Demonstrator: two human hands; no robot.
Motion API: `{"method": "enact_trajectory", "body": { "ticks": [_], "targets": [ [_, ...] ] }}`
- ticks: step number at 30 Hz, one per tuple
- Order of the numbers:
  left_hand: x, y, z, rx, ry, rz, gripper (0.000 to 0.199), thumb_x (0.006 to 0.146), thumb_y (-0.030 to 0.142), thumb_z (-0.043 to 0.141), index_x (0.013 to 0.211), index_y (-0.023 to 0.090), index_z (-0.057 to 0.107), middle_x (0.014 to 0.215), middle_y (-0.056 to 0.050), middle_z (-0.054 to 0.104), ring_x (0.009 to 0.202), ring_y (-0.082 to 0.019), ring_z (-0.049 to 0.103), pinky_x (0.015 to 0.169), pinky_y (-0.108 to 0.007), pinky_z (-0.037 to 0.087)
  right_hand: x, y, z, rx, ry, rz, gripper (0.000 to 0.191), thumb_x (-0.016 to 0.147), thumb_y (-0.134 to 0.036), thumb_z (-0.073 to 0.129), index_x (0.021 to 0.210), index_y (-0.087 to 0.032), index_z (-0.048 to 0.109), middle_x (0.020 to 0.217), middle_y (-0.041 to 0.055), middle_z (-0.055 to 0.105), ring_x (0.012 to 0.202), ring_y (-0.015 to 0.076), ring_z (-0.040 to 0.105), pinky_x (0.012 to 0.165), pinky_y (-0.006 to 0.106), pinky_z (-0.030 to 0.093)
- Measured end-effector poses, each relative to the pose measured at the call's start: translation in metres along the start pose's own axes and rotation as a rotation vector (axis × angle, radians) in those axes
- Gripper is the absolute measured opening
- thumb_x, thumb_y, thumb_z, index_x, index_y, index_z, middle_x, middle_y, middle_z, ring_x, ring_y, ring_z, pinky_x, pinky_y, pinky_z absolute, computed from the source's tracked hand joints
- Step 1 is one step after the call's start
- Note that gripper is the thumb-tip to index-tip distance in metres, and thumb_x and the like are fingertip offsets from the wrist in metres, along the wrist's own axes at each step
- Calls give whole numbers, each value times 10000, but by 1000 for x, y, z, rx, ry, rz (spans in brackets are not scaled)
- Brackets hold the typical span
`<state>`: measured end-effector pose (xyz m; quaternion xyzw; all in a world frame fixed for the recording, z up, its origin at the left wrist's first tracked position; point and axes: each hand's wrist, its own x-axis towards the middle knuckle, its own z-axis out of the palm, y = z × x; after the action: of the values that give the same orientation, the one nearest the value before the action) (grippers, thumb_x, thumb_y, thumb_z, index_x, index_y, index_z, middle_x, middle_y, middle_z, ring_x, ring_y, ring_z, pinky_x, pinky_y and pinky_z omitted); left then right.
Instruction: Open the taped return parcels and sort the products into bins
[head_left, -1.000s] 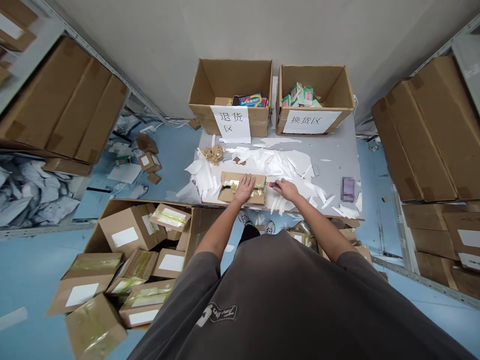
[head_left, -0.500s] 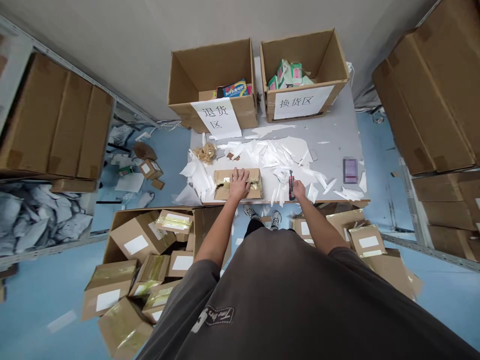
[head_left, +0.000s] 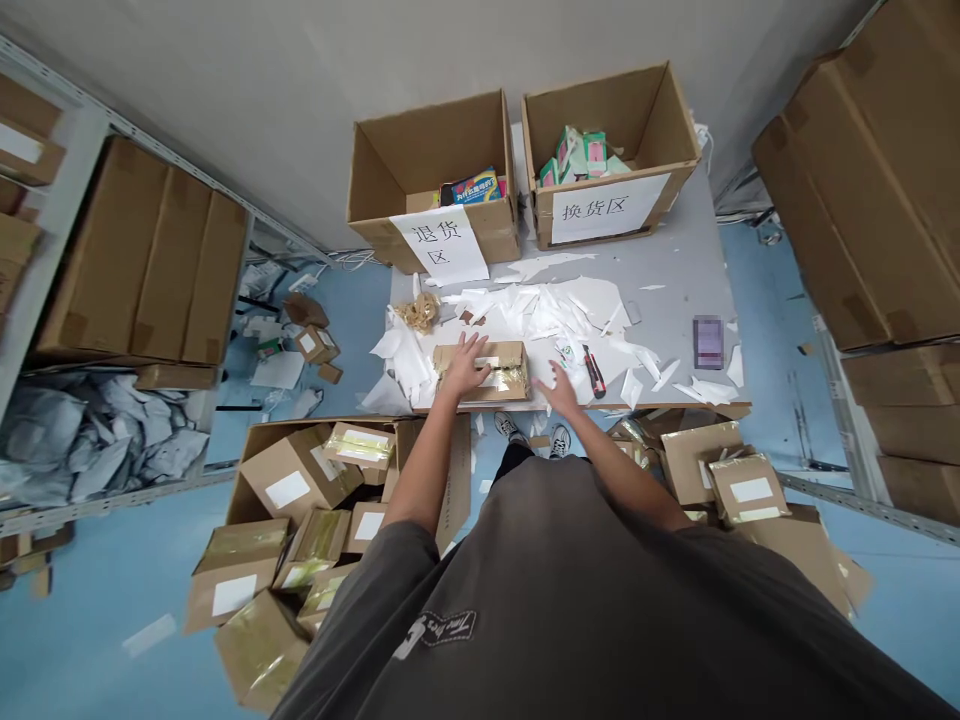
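Observation:
A small cardboard box (head_left: 511, 354) lies at the table's front edge, with torn shiny tape along a slit in its top. My left hand (head_left: 463, 372) rests on the left part of this box, fingers spread. To the right of the box, my right hand (head_left: 558, 388) is just off its side, empty, with fingers apart. A red and black utility knife (head_left: 594, 372) lies on the table to the right of that hand, beside scraps of white paper (head_left: 541, 308).
Two large open cartons with paper signs stand at the back: the left carton (head_left: 491, 235) and the right carton (head_left: 667, 212). Crumpled brown tape (head_left: 421, 312) lies left, a phone (head_left: 708, 343) right. Taped parcels (head_left: 307, 470) fill a carton at my left; more parcels (head_left: 750, 485) are at my right.
My right hand has let go of the utility knife, now lying on the table, and has moved left towards the box. My left hand has shifted slightly left on the box.

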<state>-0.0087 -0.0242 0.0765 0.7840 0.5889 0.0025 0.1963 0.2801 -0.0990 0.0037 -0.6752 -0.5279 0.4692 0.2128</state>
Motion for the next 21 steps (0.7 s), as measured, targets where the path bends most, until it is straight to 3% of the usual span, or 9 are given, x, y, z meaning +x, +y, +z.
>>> {"method": "enact_trajectory", "body": {
  "ticks": [3, 6, 10, 14, 17, 21],
  "targets": [
    [6, -18, -8, 79, -128, -117, 943, 922, 427, 750, 1757, 220, 362, 1836, -146, 284, 1719, -459, 114, 1356, -665, 243, -6, -32, 39, -15, -154, 75, 995, 942, -556, 716, 1752, -180, 276, 1644, 202, 544, 1440, 322, 607, 1143, 437, 546],
    [-4, -34, -6, 92, -232, -232, 1006, 913, 517, 771, 1773, 255, 321, 1853, -148, 225, 1710, -475, 145, 1336, -699, 250, 7, -45, 47, -117, -168, 124, 909, 950, -457, 709, 1724, -171, 327, 1555, 193, 624, 1378, 318, 660, 1128, 425, 558],
    [-37, -28, 18, 45, -127, -280, 856, 1049, 586, 555, 1784, 238, 287, 1870, -141, 151, 1731, -419, 86, 1341, -681, 243, 43, -48, 25, -227, -120, 67, 829, 947, -426, 731, 1672, -167, 423, 1537, 201, 642, 1374, 334, 662, 1109, 416, 561],
    [-65, 10, 51, 20, 35, -423, 733, 1100, 561, 417, 1752, 229, 380, 1865, -179, 145, 1713, -478, 108, 1283, -762, 265, 82, -59, -1, -273, -160, 20, 896, 887, -421, 824, 1652, -140, 453, 1522, 218, 656, 1336, 353, 668, 1081, 431, 555],
    [-69, 32, 62, 14, 102, -483, 787, 1035, 623, 543, 1714, 236, 452, 1827, -222, 258, 1660, -537, 220, 1234, -784, 316, 101, -66, -15, -324, -121, 11, 925, 833, -398, 885, 1615, -94, 494, 1547, 260, 628, 1339, 374, 644, 1079, 446, 537],
    [-62, 28, 56, -2, 137, -497, 1017, 880, 746, 721, 1717, 247, 429, 1687, -231, 478, 1537, -497, 425, 1276, -701, 324, 88, -56, -16, -349, 6, -15, 967, 866, -447, 837, 1667, -102, 421, 1591, 273, 580, 1388, 381, 612, 1115, 476, 536]
  ]
}}
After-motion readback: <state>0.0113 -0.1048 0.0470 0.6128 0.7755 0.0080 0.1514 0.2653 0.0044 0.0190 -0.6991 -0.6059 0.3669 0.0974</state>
